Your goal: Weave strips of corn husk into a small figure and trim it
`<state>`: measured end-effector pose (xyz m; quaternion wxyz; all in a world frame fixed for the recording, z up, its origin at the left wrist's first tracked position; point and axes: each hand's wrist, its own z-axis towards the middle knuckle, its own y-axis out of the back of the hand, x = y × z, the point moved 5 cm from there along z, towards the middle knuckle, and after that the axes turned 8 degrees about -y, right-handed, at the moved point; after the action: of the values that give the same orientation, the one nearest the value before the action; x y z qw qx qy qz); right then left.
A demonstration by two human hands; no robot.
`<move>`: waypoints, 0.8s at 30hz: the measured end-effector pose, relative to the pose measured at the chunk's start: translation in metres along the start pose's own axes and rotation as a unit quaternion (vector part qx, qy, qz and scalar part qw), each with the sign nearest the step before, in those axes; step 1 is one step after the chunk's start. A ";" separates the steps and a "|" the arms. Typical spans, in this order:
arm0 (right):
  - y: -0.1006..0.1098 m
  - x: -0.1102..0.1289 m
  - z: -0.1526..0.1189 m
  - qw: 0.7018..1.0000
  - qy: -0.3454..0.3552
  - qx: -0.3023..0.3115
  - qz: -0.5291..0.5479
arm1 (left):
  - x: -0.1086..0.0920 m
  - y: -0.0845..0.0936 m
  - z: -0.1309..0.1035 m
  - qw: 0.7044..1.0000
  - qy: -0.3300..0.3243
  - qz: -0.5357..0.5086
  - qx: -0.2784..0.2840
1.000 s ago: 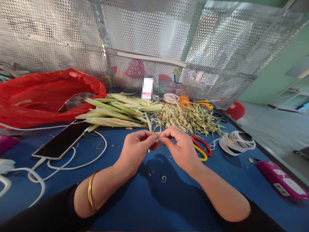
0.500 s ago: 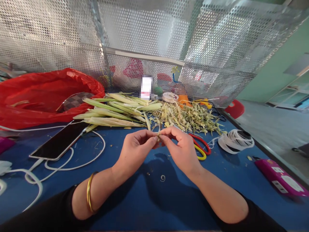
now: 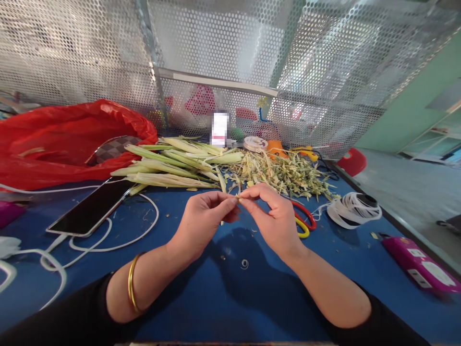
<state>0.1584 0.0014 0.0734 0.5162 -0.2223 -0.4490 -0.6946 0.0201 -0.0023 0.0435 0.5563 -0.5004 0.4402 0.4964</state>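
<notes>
My left hand and my right hand meet fingertip to fingertip above the blue table. Between the pinched thumbs and index fingers is a tiny pale yellow-green piece of plant husk, mostly covered by the fingers. Just behind the hands lie long pale green corn husks and a heap of small knotted husk pieces. Scissors with red and yellow handles rest beside my right hand, partly hidden by it. A small white curl of thread lies on the table below the hands.
To the left are a red plastic bag, a dark phone and a looping white cable. On the right stand a white thread spool and a magenta power strip. A perforated metal screen closes off the back.
My right hand has opened its grip angle a little, with its knuckles and fingers shifted slightly right and up. Both hands still pinch the small piece. The view has shifted slightly.
</notes>
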 end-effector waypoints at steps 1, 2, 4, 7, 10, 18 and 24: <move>-0.001 0.000 0.000 1.000 -0.004 0.012 0.001 | 0.000 0.000 0.000 1.000 0.004 -0.007 0.000; -0.002 -0.001 0.000 1.000 -0.006 0.019 0.000 | 0.001 0.001 0.000 1.000 0.009 -0.013 0.001; -0.003 -0.002 -0.001 1.000 -0.009 0.021 -0.007 | 0.001 0.000 0.000 1.000 0.015 -0.025 0.008; -0.002 -0.002 -0.001 1.000 -0.002 0.008 -0.014 | 0.002 -0.001 -0.001 0.999 0.018 -0.037 0.020; 0.000 0.000 0.000 1.000 0.001 0.005 -0.011 | 0.003 -0.001 -0.001 0.998 0.029 -0.049 0.021; -0.002 -0.002 -0.001 0.999 -0.044 0.004 0.006 | -0.001 0.002 0.001 1.000 -0.027 -0.012 -0.007; -0.002 -0.004 -0.001 0.994 -0.093 0.038 0.030 | -0.007 0.002 0.001 0.993 -0.091 0.070 0.011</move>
<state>0.1585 0.0029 0.0690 0.5013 -0.2796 -0.5144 -0.6372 0.0170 -0.0016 0.0498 0.5636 -0.4149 0.4269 0.5727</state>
